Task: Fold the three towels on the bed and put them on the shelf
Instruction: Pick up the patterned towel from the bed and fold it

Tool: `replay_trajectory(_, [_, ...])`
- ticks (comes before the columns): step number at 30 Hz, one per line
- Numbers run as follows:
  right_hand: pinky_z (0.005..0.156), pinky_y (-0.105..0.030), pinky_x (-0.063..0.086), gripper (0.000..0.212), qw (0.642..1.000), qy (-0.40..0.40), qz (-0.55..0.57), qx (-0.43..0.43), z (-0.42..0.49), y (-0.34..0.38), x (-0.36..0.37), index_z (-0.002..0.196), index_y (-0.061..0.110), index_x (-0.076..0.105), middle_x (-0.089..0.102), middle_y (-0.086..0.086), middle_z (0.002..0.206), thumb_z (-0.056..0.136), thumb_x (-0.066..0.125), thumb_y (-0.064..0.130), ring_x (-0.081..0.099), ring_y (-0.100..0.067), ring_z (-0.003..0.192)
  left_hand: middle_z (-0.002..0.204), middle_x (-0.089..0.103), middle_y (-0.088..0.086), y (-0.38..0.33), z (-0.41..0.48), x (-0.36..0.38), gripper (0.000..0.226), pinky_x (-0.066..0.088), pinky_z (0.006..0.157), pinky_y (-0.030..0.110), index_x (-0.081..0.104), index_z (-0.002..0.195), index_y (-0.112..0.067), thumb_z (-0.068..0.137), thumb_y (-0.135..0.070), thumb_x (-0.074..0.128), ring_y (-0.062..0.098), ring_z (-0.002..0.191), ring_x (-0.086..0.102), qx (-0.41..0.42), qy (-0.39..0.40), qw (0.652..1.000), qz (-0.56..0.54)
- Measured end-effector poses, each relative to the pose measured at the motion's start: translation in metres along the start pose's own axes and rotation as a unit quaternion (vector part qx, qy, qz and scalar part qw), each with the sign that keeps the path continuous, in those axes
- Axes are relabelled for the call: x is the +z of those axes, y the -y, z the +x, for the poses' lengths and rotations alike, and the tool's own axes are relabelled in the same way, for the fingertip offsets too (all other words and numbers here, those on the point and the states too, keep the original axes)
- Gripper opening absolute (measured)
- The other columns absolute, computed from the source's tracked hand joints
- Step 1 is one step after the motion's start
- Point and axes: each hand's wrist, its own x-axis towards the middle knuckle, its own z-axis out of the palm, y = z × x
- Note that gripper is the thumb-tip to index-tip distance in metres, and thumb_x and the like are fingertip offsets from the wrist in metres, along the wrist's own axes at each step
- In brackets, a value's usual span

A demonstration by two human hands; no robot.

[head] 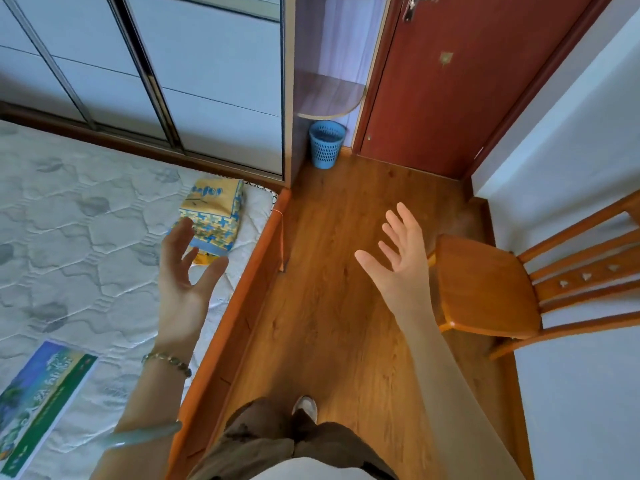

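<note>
A stack of folded towels point(213, 213), yellow with blue pattern, lies at the near right corner of the bed point(86, 237). My left hand point(185, 268) hovers just in front of the stack, fingers spread, holding nothing. My right hand point(398, 258) is out over the wooden floor, palm open and fingers spread, empty. A rounded wooden shelf point(327, 95) sits in the corner beside the wardrobe, with nothing visible on it.
A blue wastebasket point(326, 143) stands under the shelf. A wooden chair point(485, 285) is at the right, close to my right hand. The red door point(460, 81) is shut. Mirrored wardrobe doors point(156, 71) run behind the bed. A printed sheet point(41, 400) lies on the mattress.
</note>
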Motion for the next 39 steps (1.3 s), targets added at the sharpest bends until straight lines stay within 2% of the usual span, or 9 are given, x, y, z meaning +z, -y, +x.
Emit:
replay_trajectory(6, [0.108,-0.037,0.042,0.078,0.999,0.034,0.009,0.007,0.076,-0.021,0.013,0.138,0.038,0.03,0.04,0.008,0.148,0.075,0.075,0.029,0.042,-0.008,0.132,0.138,0.048,-0.011,0.019,0.052,0.027,0.064,0.037,0.104,0.015,0.042,0.133,-0.024,0.075,-0.018,0.068,0.007,0.133,0.043,-0.01,-0.011,1.0,0.012])
replay_trajectory(8, [0.108,-0.035,0.042,0.078,0.999,0.05,0.011,0.009,0.101,-0.029,0.023,0.138,0.039,0.03,0.039,0.008,0.148,0.076,0.076,0.028,0.042,-0.007,0.131,0.137,0.049,-0.013,0.028,0.073,0.035,0.068,0.037,0.105,0.016,0.042,0.135,-0.021,0.073,-0.024,0.07,0.006,0.133,0.043,-0.013,-0.015,1.0,0.011])
replay_trajectory(12, [0.104,-0.029,0.044,0.079,0.998,0.069,0.006,0.01,0.155,-0.039,0.05,0.136,0.042,0.029,0.04,0.011,0.147,0.071,0.074,0.035,0.043,-0.006,0.129,0.142,0.046,-0.004,0.047,0.119,0.045,0.073,0.036,0.105,0.017,0.042,0.137,-0.018,0.071,-0.032,0.069,0.006,0.133,0.042,-0.021,-0.031,0.999,0.009])
replay_trajectory(16, [0.105,-0.032,0.045,0.08,0.996,0.091,0.003,0.008,0.218,-0.044,0.081,0.136,0.042,0.028,0.04,0.012,0.147,0.07,0.073,0.037,0.044,-0.008,0.13,0.14,0.047,-0.007,0.069,0.178,0.051,0.065,0.034,0.11,0.027,0.042,0.134,-0.025,0.075,-0.021,0.07,0.006,0.133,0.042,-0.022,-0.043,0.999,0.013])
replay_trajectory(22, [0.105,-0.038,0.045,0.076,0.989,0.147,-0.006,0.0,0.318,-0.04,0.128,0.127,0.053,0.028,0.04,0.011,0.147,0.072,0.075,0.032,0.045,-0.009,0.13,0.135,0.049,-0.018,0.097,0.267,0.056,0.064,0.035,0.11,0.029,0.044,0.129,-0.036,0.069,-0.037,0.068,0.008,0.133,0.043,-0.028,-0.083,0.996,0.005])
replay_trajectory(27, [0.101,-0.031,0.048,0.076,0.98,0.198,-0.015,-0.005,0.38,-0.035,0.177,0.126,0.057,0.027,0.039,0.021,0.14,0.069,0.074,0.038,0.049,-0.003,0.123,0.135,0.051,-0.016,0.113,0.323,0.047,0.06,0.035,0.109,0.034,0.044,0.126,-0.043,0.072,-0.038,0.067,0.01,0.132,0.045,-0.039,-0.098,0.994,0.016])
replay_trajectory(32, [0.098,-0.021,0.047,0.085,0.963,0.271,-0.014,0.002,0.421,-0.034,0.22,0.139,0.045,0.026,0.039,0.022,0.141,0.074,0.077,0.028,0.05,0.005,0.121,0.138,0.052,-0.005,0.126,0.351,0.025,0.061,0.037,0.107,0.032,0.045,0.129,-0.037,0.073,-0.038,0.068,0.013,0.131,0.048,-0.061,-0.139,0.988,0.017])
replay_trajectory(36, [0.097,-0.018,0.046,0.087,0.943,0.332,-0.003,0.005,0.449,-0.033,0.254,0.143,0.038,0.026,0.04,0.019,0.141,0.077,0.078,0.016,0.048,0.004,0.123,0.134,0.054,-0.011,0.14,0.358,0.011,0.057,0.037,0.109,0.036,0.047,0.126,-0.041,0.073,-0.039,0.068,0.013,0.129,0.049,-0.082,-0.19,0.978,0.024])
replay_trajectory(39, [0.099,-0.021,0.046,0.088,0.925,0.379,-0.005,-0.003,0.468,-0.034,0.28,0.145,0.035,0.025,0.04,0.013,0.145,0.077,0.078,0.015,0.05,-0.001,0.124,0.133,0.055,-0.012,0.148,0.36,0.009,0.057,0.037,0.107,0.036,0.047,0.126,-0.041,0.073,-0.044,0.069,0.015,0.128,0.05,-0.099,-0.237,0.966,0.026])
